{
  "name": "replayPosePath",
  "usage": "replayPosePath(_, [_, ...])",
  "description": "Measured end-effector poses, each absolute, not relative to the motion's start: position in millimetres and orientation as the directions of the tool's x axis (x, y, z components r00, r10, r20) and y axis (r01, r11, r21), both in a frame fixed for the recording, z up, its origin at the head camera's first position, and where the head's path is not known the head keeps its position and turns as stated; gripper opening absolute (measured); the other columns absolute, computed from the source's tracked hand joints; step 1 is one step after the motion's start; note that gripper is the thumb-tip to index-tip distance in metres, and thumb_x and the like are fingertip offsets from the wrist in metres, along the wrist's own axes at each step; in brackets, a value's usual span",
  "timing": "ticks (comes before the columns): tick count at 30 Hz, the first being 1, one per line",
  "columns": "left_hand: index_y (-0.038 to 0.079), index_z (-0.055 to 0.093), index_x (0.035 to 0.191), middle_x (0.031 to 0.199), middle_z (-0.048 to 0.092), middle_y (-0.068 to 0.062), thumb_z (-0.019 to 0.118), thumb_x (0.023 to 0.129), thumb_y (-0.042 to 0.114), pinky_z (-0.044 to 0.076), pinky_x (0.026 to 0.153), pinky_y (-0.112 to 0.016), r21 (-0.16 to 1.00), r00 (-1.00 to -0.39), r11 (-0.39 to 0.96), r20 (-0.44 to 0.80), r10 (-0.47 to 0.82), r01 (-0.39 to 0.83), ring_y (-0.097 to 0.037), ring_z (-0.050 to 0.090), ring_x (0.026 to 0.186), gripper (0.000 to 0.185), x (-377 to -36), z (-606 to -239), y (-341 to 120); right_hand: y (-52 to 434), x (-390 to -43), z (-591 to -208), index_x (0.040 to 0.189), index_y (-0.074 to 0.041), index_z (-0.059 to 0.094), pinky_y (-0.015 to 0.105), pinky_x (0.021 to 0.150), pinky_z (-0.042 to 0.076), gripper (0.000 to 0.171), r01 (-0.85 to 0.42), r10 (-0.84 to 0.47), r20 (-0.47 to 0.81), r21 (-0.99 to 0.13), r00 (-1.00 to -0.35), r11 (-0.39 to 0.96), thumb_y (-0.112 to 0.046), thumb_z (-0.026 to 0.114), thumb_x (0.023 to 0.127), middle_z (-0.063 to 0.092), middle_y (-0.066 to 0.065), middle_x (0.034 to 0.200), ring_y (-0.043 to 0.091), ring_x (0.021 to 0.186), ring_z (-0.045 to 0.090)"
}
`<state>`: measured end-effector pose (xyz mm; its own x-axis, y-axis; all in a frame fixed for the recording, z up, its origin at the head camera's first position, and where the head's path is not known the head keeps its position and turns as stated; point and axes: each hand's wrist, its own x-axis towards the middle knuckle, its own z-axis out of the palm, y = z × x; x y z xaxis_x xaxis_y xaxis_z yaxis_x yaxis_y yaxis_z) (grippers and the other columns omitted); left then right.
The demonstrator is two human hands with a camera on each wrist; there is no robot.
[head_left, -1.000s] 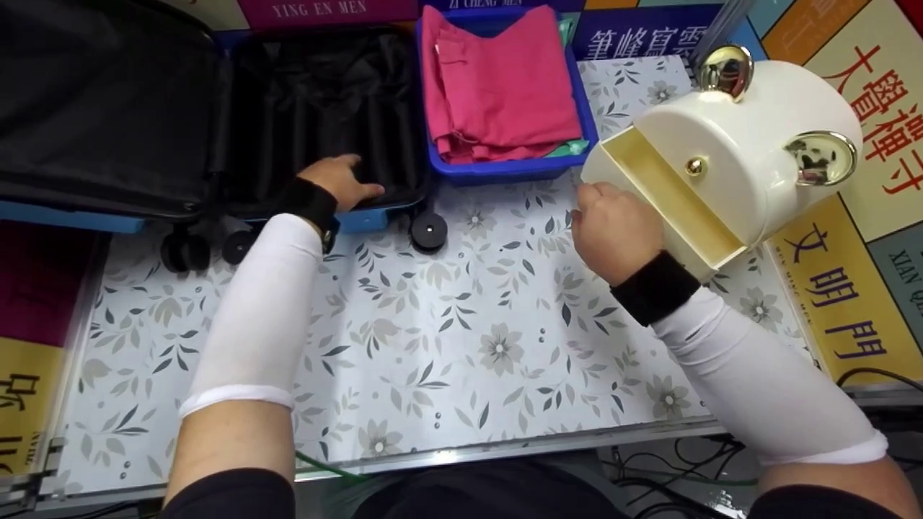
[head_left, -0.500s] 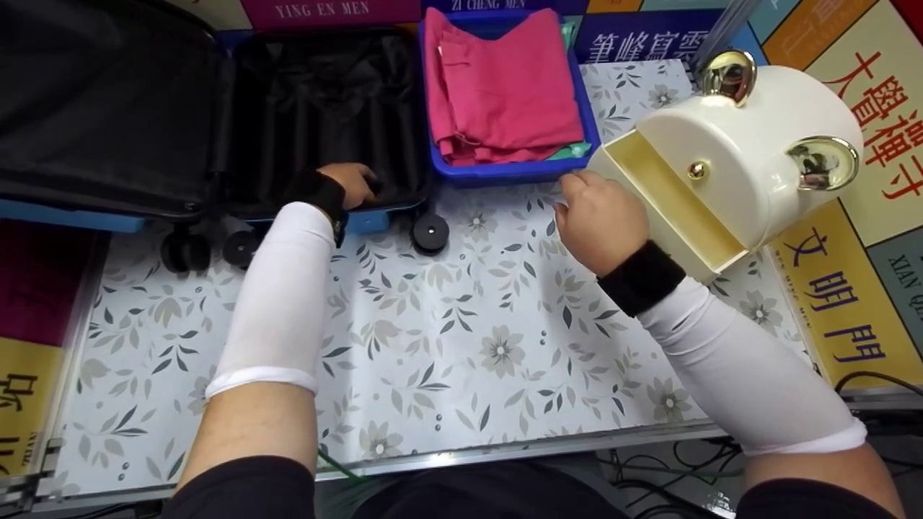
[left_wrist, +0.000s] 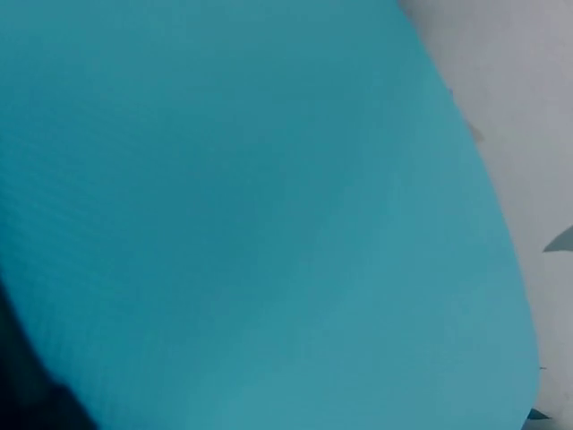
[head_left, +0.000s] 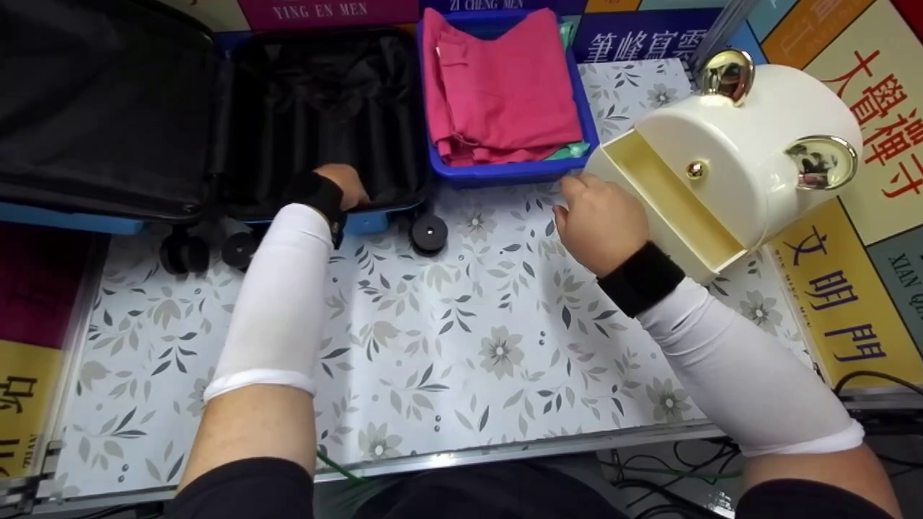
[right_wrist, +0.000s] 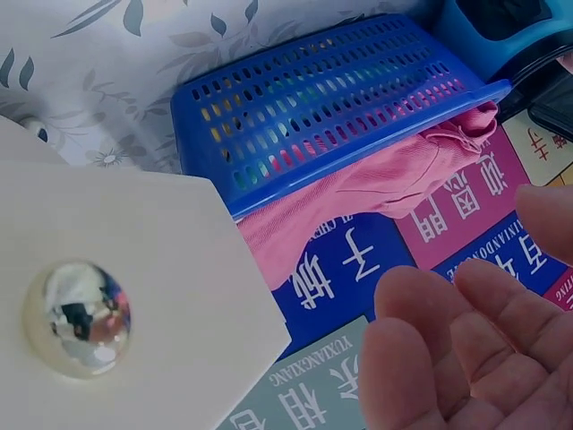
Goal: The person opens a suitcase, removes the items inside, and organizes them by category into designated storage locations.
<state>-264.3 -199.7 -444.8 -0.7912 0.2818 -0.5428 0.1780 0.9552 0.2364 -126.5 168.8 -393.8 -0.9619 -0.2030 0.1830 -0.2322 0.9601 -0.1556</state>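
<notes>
My left hand [head_left: 345, 186] reaches over the front rim of an open suitcase [head_left: 324, 122] with a black lining. Its fingers dip inside, hidden behind the back of the hand. In the left wrist view, the light-blue suitcase shell [left_wrist: 269, 215] fills most of the picture. My right hand [head_left: 604, 225] is beside the pulled-out drawer [head_left: 674, 198] of a white storage box [head_left: 779, 137] with gold ears. The right wrist view shows its fingers [right_wrist: 398, 376] loosely bent with nothing between them, apart from the white drawer front [right_wrist: 179, 269] and its shiny knob [right_wrist: 85, 318].
Between suitcase and storage box stands a blue basket [head_left: 505, 171] holding folded pink cloth [head_left: 505, 94] and some green cloth. Black wheels [head_left: 429, 233] stick out at the suitcase's front. Printed panels border the floral-patterned tabletop [head_left: 461, 324]; cables [head_left: 670, 476] lie below its front edge.
My left hand, earlier with thumb and finger spread above the rim, has dipped its fingers into the suitcase. My right hand has shifted slightly left, off the drawer front.
</notes>
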Motion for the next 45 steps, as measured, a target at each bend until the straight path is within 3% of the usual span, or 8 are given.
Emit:
replayPosePath(6, [-0.001,0.08,0.112,0.117,0.076,-0.022,0.067,0.102,0.037,0.053,0.102,-0.05,0.346,-0.899,0.93,-0.359,0.249,0.119,-0.038,0.067,0.108,0.041,-254,-443,-201,167,-129,-392,0.112,0.003,0.068,0.064,0.08,0.054,0.026,-0.239,-0.211,0.167,-0.172,-0.963,0.956,-0.018,0.067,0.097,0.072,0.025,0.111,0.052,0.094,0.069])
replayPosePath(11, [0.01,0.075,0.118,0.112,0.077,-0.011,0.067,0.104,0.035,0.052,0.099,-0.049,0.491,-0.984,0.869,-0.112,0.137,0.065,-0.033,0.068,0.105,0.03,-245,-429,-197,161,-135,-387,0.133,0.003,0.065,0.059,0.1,0.053,0.041,-0.271,-0.237,0.163,-0.234,-0.958,0.934,-0.022,0.068,0.1,0.069,0.025,0.129,0.046,0.117,0.067])
replayPosePath(15, [0.018,0.075,0.122,0.112,0.077,-0.001,0.072,0.101,0.038,0.051,0.098,-0.043,0.574,-0.987,0.808,0.006,0.161,0.136,-0.024,0.068,0.104,0.029,-234,-411,-180,152,-141,-379,0.151,-0.003,0.056,0.055,0.111,0.05,0.055,-0.3,-0.265,0.157,-0.288,-0.952,0.909,-0.027,0.068,0.102,0.063,0.021,0.144,0.04,0.135,0.06])
replayPosePath(20, [0.019,0.077,0.12,0.114,0.075,-0.001,0.076,0.097,0.037,0.053,0.096,-0.041,0.584,-0.946,0.754,0.086,0.312,0.302,-0.02,0.068,0.103,0.029,-214,-398,-146,133,-147,-371,0.157,-0.008,0.05,0.05,0.118,0.046,0.059,-0.377,-0.334,0.177,-0.35,-0.926,0.858,-0.027,0.067,0.104,0.061,0.018,0.149,0.036,0.139,0.058])
replayPosePath(23, [0.017,0.077,0.122,0.117,0.074,-0.003,0.076,0.097,0.036,0.053,0.098,-0.04,0.583,-0.906,0.71,0.119,0.407,0.395,-0.021,0.069,0.105,0.032,-200,-394,-126,120,-148,-370,0.152,-0.008,0.056,0.047,0.117,0.046,0.052,-0.457,-0.405,0.214,-0.381,-0.889,0.804,-0.023,0.067,0.104,0.066,0.016,0.144,0.033,0.136,0.061])
replayPosePath(30, [0.013,0.076,0.12,0.112,0.074,-0.006,0.075,0.098,0.03,0.053,0.098,-0.042,0.548,-0.811,0.619,0.22,0.541,0.562,-0.026,0.068,0.104,0.027,-182,-398,-105,108,-147,-373,0.11,0.0,0.077,0.048,0.099,0.056,0.018,-0.549,-0.47,0.284,-0.392,-0.836,0.739,-0.014,0.068,0.102,0.076,0.017,0.111,0.035,0.108,0.071])
replayPosePath(39, [0.012,0.076,0.123,0.121,0.074,-0.006,0.072,0.101,0.03,0.05,0.107,-0.037,0.571,-0.795,0.582,0.236,0.559,0.579,-0.025,0.066,0.115,0.029,-181,-401,-104,114,-142,-375,0.107,0.003,0.077,0.048,0.094,0.058,0.017,-0.575,-0.469,0.338,-0.386,-0.816,0.721,-0.011,0.068,0.102,0.075,0.019,0.104,0.036,0.101,0.071])
replayPosePath(45, [0.017,0.064,0.145,0.146,0.064,-0.004,0.066,0.102,0.046,0.037,0.124,-0.041,0.55,-0.856,0.672,0.181,0.484,0.496,-0.026,0.054,0.141,0.052,-190,-405,-123,139,-140,-370,0.106,0.005,0.076,0.048,0.095,0.058,0.017,-0.506,-0.362,0.383,-0.397,-0.85,0.766,-0.01,0.07,0.1,0.076,0.021,0.106,0.038,0.101,0.071])
